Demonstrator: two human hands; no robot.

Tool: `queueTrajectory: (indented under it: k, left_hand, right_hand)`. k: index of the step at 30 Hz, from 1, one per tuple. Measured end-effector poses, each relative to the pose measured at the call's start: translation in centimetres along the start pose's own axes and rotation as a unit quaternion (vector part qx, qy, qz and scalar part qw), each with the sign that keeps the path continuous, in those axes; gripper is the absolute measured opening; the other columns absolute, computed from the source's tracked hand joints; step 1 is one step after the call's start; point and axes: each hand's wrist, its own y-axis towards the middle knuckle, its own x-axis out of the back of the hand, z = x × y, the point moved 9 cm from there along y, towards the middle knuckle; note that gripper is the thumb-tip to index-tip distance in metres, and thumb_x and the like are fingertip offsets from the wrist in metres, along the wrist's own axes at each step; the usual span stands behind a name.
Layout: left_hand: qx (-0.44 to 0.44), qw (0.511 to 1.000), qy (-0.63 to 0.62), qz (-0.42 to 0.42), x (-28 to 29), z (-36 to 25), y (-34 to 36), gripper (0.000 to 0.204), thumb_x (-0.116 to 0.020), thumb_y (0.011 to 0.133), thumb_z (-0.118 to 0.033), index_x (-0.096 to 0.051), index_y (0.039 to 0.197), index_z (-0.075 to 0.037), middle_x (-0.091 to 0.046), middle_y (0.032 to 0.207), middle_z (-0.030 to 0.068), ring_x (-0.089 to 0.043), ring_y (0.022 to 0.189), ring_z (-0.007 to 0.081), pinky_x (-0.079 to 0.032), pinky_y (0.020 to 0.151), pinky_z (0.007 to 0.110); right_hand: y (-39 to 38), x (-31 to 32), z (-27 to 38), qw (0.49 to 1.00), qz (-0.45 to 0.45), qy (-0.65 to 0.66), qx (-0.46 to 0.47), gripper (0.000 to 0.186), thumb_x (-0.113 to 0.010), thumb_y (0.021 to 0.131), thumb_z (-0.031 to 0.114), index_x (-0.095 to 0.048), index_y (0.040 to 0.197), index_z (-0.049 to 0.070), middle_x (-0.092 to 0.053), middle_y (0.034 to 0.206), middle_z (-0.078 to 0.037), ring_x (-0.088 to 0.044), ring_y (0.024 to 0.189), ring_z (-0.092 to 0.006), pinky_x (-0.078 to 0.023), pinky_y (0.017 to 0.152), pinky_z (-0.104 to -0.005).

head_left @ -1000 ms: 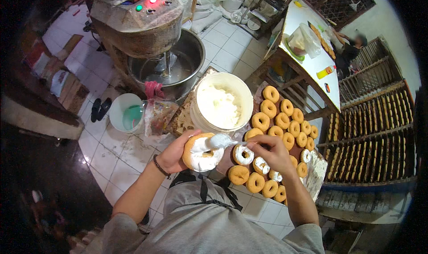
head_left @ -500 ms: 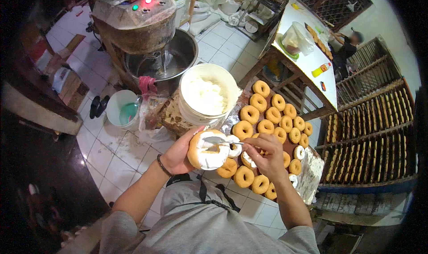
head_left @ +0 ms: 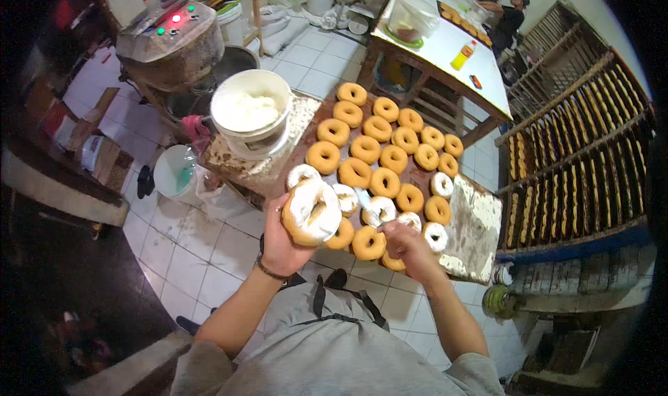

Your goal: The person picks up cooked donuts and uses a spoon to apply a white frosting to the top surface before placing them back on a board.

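My left hand (head_left: 287,255) holds up a large doughnut (head_left: 289,222) whose top is coated in white cream, its hole partly covered. In my right hand (head_left: 412,248) is a spreading knife (head_left: 363,199), its blade pointing up and left, smeared with cream and apart from the held doughnut. Beneath it on a brown tray (head_left: 299,146) lie rows of golden doughnuts (head_left: 385,182). Along the near side and right end several carry white cream, such as one coated doughnut (head_left: 435,237). The fingers of my right hand are curled round the handle, which is mostly hidden.
A white bucket of cream (head_left: 275,135) stands at the tray's left. Behind it is a mixer (head_left: 170,55) with lit buttons; a pail (head_left: 165,180) sits on the floor. At the far right, a white table (head_left: 445,69), a person (head_left: 509,20) and racks of baked goods (head_left: 577,152).
The knife has left the held doughnut and moved right, over the tray. Cream now covers more of the doughnut's top. My view has shifted right, showing more of the tray.
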Motion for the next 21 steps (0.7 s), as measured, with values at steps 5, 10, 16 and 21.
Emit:
queueTrajectory:
  k: [5,10,16,21]
  left_hand:
    - [-0.112,0.991,0.062,-0.04,1.5,5.2,0.5,0.058,-0.059,0.088,-0.004,-0.031,0.139,-0.004,-0.043,0.14,0.0129,-0.048,0.129,0.0253,-0.04,0.11,0.041]
    - [-0.113,0.992,0.02,-0.046,1.4,5.7,0.5,0.064,-0.063,0.084,0.001,-0.029,0.139,-0.004,-0.04,0.143,0.0147,-0.047,0.13,0.026,-0.04,0.111,0.042]
    - [0.085,0.988,-0.074,-0.105,4.0,4.2,2.4,0.054,-0.036,0.099,-0.046,-0.054,0.133,-0.008,-0.062,0.128,0.01,-0.059,0.121,0.0261,-0.043,0.108,0.043]
    - [0.211,0.971,-0.036,-0.102,4.7,2.1,2.6,0.056,-0.033,0.101,-0.045,-0.054,0.136,-0.007,-0.063,0.129,0.0113,-0.06,0.119,0.028,-0.042,0.109,0.044]
  right_hand:
    - [-4.6,-3.5,-6.9,0.972,0.104,0.162,-0.132,0.028,-0.055,0.1,0.034,-0.061,0.108,0.008,-0.032,0.062,0.007,-0.03,0.053,-0.0067,-0.026,0.052,-0.0252]
    - [-6.0,-6.8,-5.1,0.916,0.202,0.318,-0.139,0.029,-0.057,0.101,0.035,-0.065,0.109,0.008,-0.042,0.065,0.006,-0.034,0.056,-0.006,-0.03,0.058,-0.0244]
    - [-2.7,1.0,-0.3,0.978,-0.046,-0.164,0.12,0.027,-0.064,0.098,0.022,-0.072,0.109,-0.001,-0.072,0.098,-0.002,-0.061,0.088,-0.0078,-0.049,0.08,-0.0241]
    - [1.2,-4.5,6.2,0.951,-0.052,-0.265,0.151,0.023,-0.068,0.095,0.019,-0.073,0.105,-0.001,-0.072,0.088,-0.003,-0.062,0.082,-0.0073,-0.049,0.074,-0.0245]
